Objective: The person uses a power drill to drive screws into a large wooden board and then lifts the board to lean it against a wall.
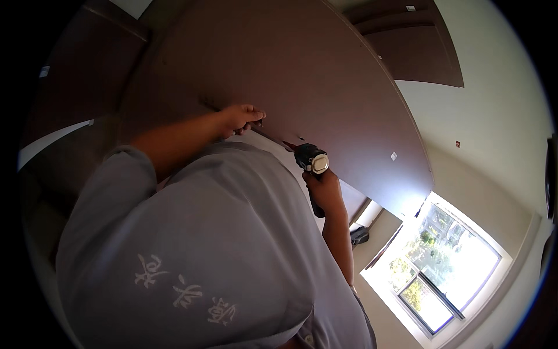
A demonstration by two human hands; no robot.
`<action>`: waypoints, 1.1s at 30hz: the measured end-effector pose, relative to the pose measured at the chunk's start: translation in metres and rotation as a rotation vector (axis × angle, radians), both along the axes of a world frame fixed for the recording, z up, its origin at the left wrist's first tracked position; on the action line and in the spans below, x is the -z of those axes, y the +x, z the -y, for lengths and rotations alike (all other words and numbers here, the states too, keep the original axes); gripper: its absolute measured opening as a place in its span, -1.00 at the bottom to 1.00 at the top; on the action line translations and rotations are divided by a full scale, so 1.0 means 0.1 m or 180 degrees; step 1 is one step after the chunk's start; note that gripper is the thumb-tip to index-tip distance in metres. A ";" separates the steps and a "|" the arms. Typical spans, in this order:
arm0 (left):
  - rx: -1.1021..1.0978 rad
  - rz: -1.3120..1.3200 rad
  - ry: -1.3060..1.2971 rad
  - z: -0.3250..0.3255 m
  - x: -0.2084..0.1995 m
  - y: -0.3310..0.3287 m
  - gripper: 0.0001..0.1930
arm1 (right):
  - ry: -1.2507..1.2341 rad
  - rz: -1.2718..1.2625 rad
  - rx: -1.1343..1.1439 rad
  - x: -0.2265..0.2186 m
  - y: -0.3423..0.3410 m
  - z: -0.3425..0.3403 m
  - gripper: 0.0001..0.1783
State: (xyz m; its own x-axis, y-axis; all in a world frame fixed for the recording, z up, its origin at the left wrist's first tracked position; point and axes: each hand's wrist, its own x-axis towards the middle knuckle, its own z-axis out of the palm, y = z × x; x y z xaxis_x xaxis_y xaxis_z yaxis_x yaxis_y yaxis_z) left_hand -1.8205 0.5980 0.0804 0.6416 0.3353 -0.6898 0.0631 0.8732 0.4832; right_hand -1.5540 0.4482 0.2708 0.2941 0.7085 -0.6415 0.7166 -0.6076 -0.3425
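Note:
A large brown panel (302,70) fills the upper middle of the head view. My right hand (325,189) is wrapped around the grip of a black cordless drill (305,153) with a pale round end. The drill's front points left along the panel's lower edge, near a small dark mark on the panel. My left hand (241,118) is to the left of the drill, in front of the panel, with thumb and fingers pinched together. A tiny dark thing shows at those fingertips, too small to name.
At right, a bright window (442,262) has its lower pane tilted. A black bag-like object (360,235) lies beyond my right forearm. Other brown panels stand at the upper left (75,64) and upper right (407,49). A grey shirt (215,232) covers much of the lower view.

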 end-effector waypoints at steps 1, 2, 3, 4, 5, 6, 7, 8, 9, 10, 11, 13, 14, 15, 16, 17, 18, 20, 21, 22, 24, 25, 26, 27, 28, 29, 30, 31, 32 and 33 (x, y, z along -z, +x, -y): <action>-0.0057 0.0067 -0.0061 -0.03 0.01 0.00 -0.85 | 0.0063 0.0023 -0.0002 -0.08 0.02 0.02 -0.65; -0.0090 0.0148 -0.0146 -0.03 0.03 0.00 -0.84 | 0.0320 -0.0121 0.0059 -0.15 0.01 0.03 -0.66; -0.0121 0.0227 -0.0231 -0.04 0.04 -0.01 -0.83 | 0.0184 -0.0372 0.0337 -0.23 0.00 0.01 -0.66; -0.0126 0.0227 -0.0235 -0.08 -0.01 0.02 -0.84 | 0.0419 -0.0967 0.0728 -0.26 0.00 0.02 -0.63; -0.0132 0.0227 -0.0241 -0.11 -0.08 0.04 -0.84 | 0.0656 -0.1566 0.1111 -0.28 0.01 0.02 -0.61; -0.0139 0.0226 -0.0248 -0.14 -0.13 0.07 -0.85 | 0.0762 -0.1798 0.1244 -0.31 0.00 0.03 -0.58; -0.0137 0.0240 -0.0230 -0.17 -0.16 0.09 -0.86 | 0.0872 -0.2046 0.1367 -0.33 -0.02 0.02 -0.56; -0.0138 0.0254 -0.0212 -0.20 -0.18 0.12 -0.86 | 0.0980 -0.2294 0.1485 -0.33 -0.04 0.01 -0.53; -0.0142 0.0269 -0.0196 -0.23 -0.20 0.14 -0.87 | 0.1025 -0.2364 0.1488 -0.34 -0.04 0.01 -0.51; -0.0145 0.0298 -0.0163 -0.26 -0.23 0.16 -0.87 | 0.1075 -0.2434 0.1478 -0.35 -0.03 0.00 -0.50; -0.0154 0.0328 -0.0131 -0.27 -0.24 0.19 -0.87 | 0.1122 -0.2505 0.1463 -0.36 -0.02 -0.02 -0.48; -0.0160 0.0405 -0.0100 -0.29 -0.30 0.24 -0.87 | 0.1134 -0.2574 0.1343 -0.32 0.04 -0.06 -0.46; -0.0160 0.0452 -0.0101 -0.29 -0.33 0.28 -0.87 | 0.1131 -0.2611 0.1275 -0.30 0.08 -0.09 -0.46; -0.0169 0.0498 -0.0101 -0.29 -0.37 0.32 -0.86 | 0.1102 -0.2645 0.1264 -0.30 0.13 -0.12 -0.49; -0.0118 0.0556 -0.0059 -0.28 -0.43 0.35 -0.85 | 0.1074 -0.2680 0.1252 -0.29 0.17 -0.15 -0.53; -0.0079 0.0613 -0.0017 -0.25 -0.49 0.40 -0.84 | 0.1040 -0.2718 0.1230 -0.28 0.21 -0.19 -0.56; -0.0052 0.0666 0.0026 -0.25 -0.54 0.43 -0.82 | 0.0989 -0.2672 0.1243 -0.27 0.26 -0.23 -0.57; 0.0007 0.0322 0.0101 -0.25 -0.54 0.51 -0.79 | 0.1000 -0.2629 0.1116 -0.19 0.38 -0.37 -0.53; 0.0016 0.0146 0.0127 -0.25 -0.52 0.57 -0.77 | 0.0993 -0.2612 0.1038 -0.13 0.45 -0.47 -0.51; -0.0173 0.0023 0.0074 -0.27 -0.49 0.65 -0.76 | 0.1035 -0.2473 0.0969 -0.05 0.57 -0.60 -0.54; -0.0556 -0.0242 -0.0045 -0.27 -0.38 0.74 -0.73 | 0.0966 -0.2067 0.1006 0.21 0.91 -0.89 -0.57; -0.0967 -0.0161 -0.0460 -0.27 -0.24 0.76 -0.73 | 0.0939 -0.1881 0.1033 0.35 1.08 -1.06 -0.59; -0.1375 -0.0067 -0.0866 -0.26 -0.05 0.76 -0.73 | 0.1040 -0.1865 0.1182 0.46 1.23 -1.24 -0.63; -0.1778 0.0029 -0.1262 -0.26 0.07 0.71 -0.73 | 0.1145 -0.1856 0.1341 0.57 1.39 -1.43 -0.67; -0.1962 0.0043 -0.1244 -0.25 0.09 0.63 -0.74 | 0.1408 -0.1956 0.1512 0.68 1.53 -1.62 -0.71; -0.2147 0.0055 -0.1218 -0.19 0.09 0.56 -0.75 | 0.1418 -0.2025 0.1694 0.77 1.71 -1.83 -0.72; -0.2317 0.0057 -0.1195 -0.11 0.08 0.51 -0.76 | 0.1472 -0.2087 0.1746 0.86 1.89 -2.05 -0.68; -0.2314 0.0029 -0.1151 -0.05 0.05 0.48 -0.78 | 0.1532 -0.2143 0.1812 0.93 2.07 -2.28 -0.65; -0.2315 -0.0010 -0.1110 0.03 0.00 0.44 -0.79 | 0.1612 -0.2167 0.1802 0.94 2.20 -2.51 -0.65; -0.2313 -0.0057 -0.1080 0.11 -0.05 0.41 -0.80 | 0.1682 -0.2187 0.1800 0.94 2.29 -2.74 -0.65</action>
